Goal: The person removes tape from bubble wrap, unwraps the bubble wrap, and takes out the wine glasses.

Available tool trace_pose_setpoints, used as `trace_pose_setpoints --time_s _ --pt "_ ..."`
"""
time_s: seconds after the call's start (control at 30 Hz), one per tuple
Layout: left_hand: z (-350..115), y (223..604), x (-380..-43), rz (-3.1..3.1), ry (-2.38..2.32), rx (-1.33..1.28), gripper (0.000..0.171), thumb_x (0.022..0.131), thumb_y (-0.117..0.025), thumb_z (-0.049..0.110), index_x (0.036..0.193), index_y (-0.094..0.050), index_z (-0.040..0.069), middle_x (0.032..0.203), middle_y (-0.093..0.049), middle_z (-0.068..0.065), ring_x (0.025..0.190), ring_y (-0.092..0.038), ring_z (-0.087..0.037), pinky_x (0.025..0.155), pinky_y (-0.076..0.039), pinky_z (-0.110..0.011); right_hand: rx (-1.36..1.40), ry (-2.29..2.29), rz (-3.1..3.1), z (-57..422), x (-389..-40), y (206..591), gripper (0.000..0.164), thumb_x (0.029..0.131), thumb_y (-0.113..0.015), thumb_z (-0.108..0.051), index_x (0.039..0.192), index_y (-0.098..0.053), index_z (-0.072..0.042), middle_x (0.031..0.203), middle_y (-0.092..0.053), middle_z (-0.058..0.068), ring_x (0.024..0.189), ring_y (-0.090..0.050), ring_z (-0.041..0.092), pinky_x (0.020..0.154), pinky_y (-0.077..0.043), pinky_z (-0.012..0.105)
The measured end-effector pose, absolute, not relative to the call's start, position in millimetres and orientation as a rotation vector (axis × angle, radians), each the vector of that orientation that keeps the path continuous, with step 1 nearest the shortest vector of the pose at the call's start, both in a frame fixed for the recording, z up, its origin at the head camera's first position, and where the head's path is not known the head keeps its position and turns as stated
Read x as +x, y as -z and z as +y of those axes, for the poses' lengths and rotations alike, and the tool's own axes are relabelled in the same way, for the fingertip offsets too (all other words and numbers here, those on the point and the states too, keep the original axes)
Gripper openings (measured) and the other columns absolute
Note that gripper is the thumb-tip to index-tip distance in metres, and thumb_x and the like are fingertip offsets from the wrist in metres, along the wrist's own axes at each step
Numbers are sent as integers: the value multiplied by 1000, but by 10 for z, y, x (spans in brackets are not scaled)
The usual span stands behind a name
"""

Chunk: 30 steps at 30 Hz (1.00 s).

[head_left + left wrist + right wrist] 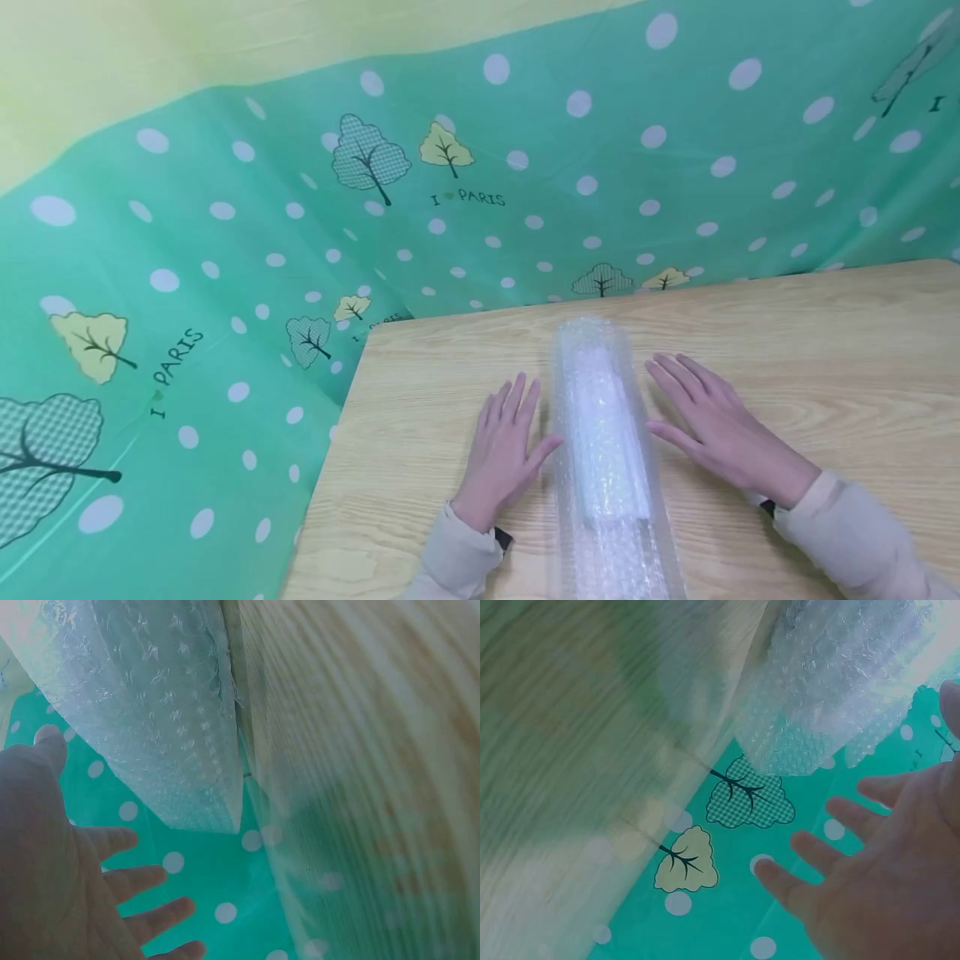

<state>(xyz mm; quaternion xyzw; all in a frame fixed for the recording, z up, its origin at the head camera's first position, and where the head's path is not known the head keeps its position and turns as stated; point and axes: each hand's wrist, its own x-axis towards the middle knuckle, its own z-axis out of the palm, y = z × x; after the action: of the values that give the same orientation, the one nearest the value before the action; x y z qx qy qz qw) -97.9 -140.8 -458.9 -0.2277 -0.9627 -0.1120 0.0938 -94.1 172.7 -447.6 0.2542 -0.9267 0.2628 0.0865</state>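
Observation:
A long bundle of clear bubble wrap (pixel 603 433) lies lengthwise on the table between my two hands, with something whitish showing through its layers. My left hand (pixel 504 454) is at its left side, fingers spread and straight, thumb tip right at the wrap's edge in the head view. On the other side my right hand (pixel 723 425) has its fingers extended towards the wrap, holding nothing. Both wrist views show the bubble wrap (pixel 165 712) standing up from the tabletop, with the left palm facing it. The right fingers (pixel 817 851) are likewise straight and apart.
The light wood table (pixel 825 367) ends at a left edge and a back edge. Behind it and to the left hangs a green cloth (pixel 247 183) with white dots and printed trees. The wrap's far end lies close to the back edge.

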Motion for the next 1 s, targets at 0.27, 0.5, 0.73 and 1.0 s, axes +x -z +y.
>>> trace_pose_setpoints --time_s 0.27,0.5,0.73,1.0 --pt "-1425 4600 -989 -2890 444 -684 77 101 -37 60 159 -20 13 161 -29 -15 145 -34 -31 119 -31 -49 796 -811 -2742 1694 -1010 4459 71 99 -60 -33 157 -26 -14 161 -26 13 144 -23 45 114 -21 68" --pt "-1393 4597 -948 -2944 540 -680 77 101 -36 60 159 -20 11 160 -31 -15 145 -35 -30 117 -34 -50 805 -807 -2740 1659 -1024 4442 68 99 -60 -33 155 -31 -10 159 -32 12 143 -25 43 111 -24 70" --pt "-1370 4590 -917 -2948 563 -673 76 101 -36 61 159 -21 12 158 -35 -14 144 -37 -29 116 -36 -49 824 -831 -2754 1621 -1059 4427 65 100 -58 -34 155 -33 -12 157 -36 10 144 -24 42 110 -25 70" --pt "-1354 4579 -894 -2963 547 -667 75 101 -33 62 156 -27 11 154 -42 -12 141 -42 -28 113 -40 -49 854 -837 -2749 1590 -1076 4430 60 100 -58 -34 151 -40 -8 152 -42 12 141 -29 42 109 -28 68"
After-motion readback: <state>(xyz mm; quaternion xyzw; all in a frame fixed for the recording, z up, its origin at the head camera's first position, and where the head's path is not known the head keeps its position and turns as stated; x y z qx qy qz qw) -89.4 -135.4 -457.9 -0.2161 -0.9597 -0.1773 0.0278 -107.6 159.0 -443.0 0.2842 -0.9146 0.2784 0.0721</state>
